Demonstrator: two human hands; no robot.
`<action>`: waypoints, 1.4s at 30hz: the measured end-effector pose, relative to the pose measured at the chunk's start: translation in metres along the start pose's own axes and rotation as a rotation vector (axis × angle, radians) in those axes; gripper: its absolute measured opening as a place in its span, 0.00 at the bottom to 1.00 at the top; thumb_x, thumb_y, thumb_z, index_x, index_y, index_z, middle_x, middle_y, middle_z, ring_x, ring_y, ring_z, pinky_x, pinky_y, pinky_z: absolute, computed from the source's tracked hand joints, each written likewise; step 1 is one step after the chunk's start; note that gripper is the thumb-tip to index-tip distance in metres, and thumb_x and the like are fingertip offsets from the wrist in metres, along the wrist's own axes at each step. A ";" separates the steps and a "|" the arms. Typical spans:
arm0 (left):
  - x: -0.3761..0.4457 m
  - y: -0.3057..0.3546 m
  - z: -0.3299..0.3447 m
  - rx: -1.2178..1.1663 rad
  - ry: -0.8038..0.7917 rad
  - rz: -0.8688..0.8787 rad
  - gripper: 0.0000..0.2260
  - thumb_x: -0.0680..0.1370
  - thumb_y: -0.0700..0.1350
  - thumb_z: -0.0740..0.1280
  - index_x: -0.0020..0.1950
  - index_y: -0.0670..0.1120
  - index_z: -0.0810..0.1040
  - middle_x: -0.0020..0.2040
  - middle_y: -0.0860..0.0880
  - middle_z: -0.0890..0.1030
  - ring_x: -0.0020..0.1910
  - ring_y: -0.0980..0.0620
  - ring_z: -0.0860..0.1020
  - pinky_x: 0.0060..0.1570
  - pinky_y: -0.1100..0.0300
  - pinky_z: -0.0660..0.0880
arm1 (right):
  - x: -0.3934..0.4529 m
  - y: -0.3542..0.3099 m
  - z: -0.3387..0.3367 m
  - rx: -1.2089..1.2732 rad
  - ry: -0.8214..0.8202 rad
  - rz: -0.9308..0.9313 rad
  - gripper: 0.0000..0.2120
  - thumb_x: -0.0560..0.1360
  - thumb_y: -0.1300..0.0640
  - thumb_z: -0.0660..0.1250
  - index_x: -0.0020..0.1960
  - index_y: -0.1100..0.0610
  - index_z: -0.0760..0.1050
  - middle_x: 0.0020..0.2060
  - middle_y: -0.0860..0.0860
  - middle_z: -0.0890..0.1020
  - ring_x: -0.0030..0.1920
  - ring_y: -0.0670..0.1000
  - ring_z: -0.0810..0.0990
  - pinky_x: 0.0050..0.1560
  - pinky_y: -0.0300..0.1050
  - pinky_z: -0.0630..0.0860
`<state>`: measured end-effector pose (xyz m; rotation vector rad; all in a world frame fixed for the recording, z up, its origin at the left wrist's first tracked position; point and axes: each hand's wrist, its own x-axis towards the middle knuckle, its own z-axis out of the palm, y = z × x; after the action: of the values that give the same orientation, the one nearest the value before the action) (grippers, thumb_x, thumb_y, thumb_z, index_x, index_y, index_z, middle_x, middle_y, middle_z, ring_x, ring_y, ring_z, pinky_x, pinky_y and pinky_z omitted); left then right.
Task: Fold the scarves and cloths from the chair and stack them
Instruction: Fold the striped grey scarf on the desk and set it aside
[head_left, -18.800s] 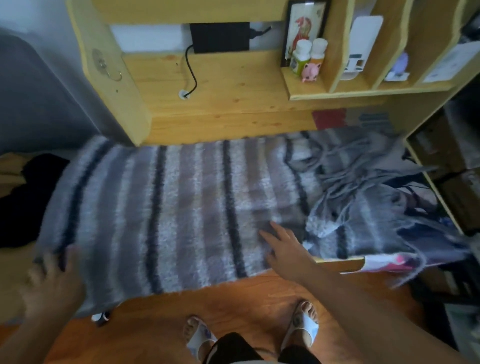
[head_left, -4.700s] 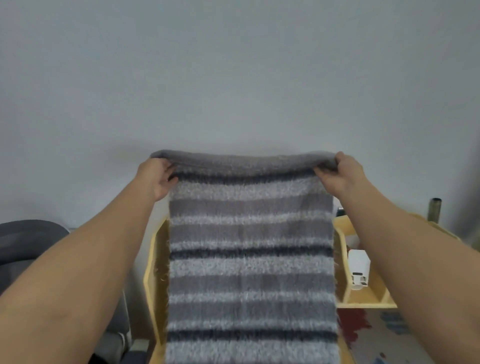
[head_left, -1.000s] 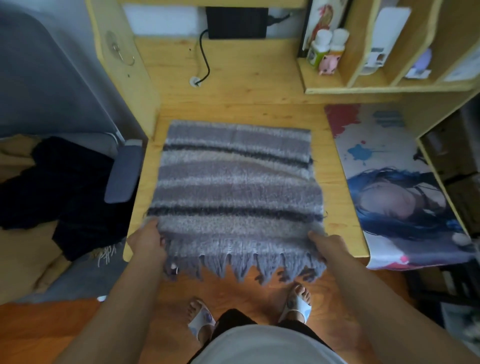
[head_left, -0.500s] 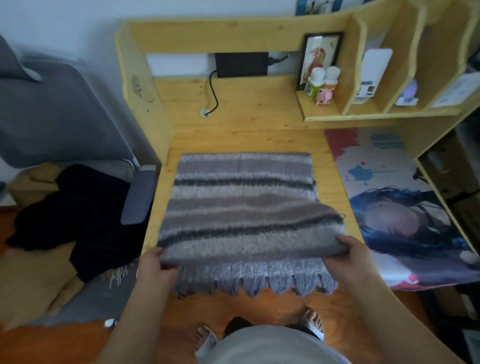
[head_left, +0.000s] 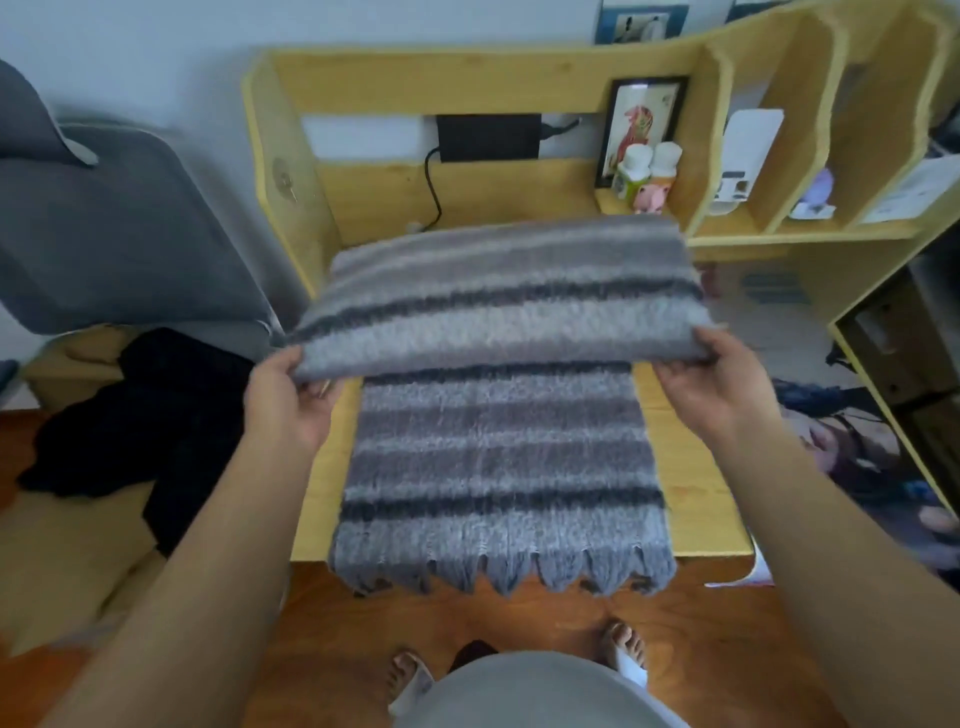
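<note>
Left hand and right hand pinching scarf fold at its two corners, lifted above desk. Fringe hanging over front edge.

Grey scarf with black and pale stripes, yellow wooden desk.

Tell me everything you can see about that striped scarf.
The scarf looks fuzzy and knitted, grey with pale and black stripes. It lies on the yellow wooden desk, its zigzag fringe hanging over the front edge. The left hand and right hand hold up a doubled layer by its corners, lifted above the rest.
</note>
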<state>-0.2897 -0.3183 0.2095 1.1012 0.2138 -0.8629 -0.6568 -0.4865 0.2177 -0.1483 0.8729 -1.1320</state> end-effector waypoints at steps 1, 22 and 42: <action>0.004 -0.021 -0.023 0.049 0.071 -0.055 0.06 0.84 0.38 0.61 0.48 0.43 0.74 0.59 0.53 0.83 0.36 0.51 0.78 0.67 0.50 0.75 | 0.002 0.014 -0.029 -0.057 0.078 0.036 0.32 0.65 0.67 0.74 0.68 0.60 0.72 0.58 0.59 0.84 0.58 0.57 0.83 0.63 0.55 0.77; -0.010 -0.091 -0.133 0.755 0.347 0.056 0.11 0.83 0.45 0.66 0.66 0.47 0.74 0.56 0.45 0.78 0.50 0.45 0.79 0.50 0.45 0.81 | -0.018 0.072 -0.131 -0.855 0.410 0.043 0.09 0.81 0.61 0.61 0.60 0.61 0.73 0.53 0.57 0.78 0.53 0.57 0.80 0.55 0.58 0.81; -0.033 -0.115 -0.180 0.919 0.148 -0.348 0.05 0.78 0.38 0.64 0.44 0.45 0.75 0.46 0.44 0.74 0.46 0.41 0.73 0.46 0.45 0.67 | -0.011 0.078 -0.176 -0.737 0.501 0.229 0.09 0.80 0.70 0.55 0.53 0.63 0.73 0.47 0.60 0.78 0.48 0.62 0.78 0.52 0.65 0.79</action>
<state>-0.3472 -0.1699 0.0636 2.0289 0.1277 -1.2373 -0.7200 -0.3866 0.0649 -0.3672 1.6897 -0.5899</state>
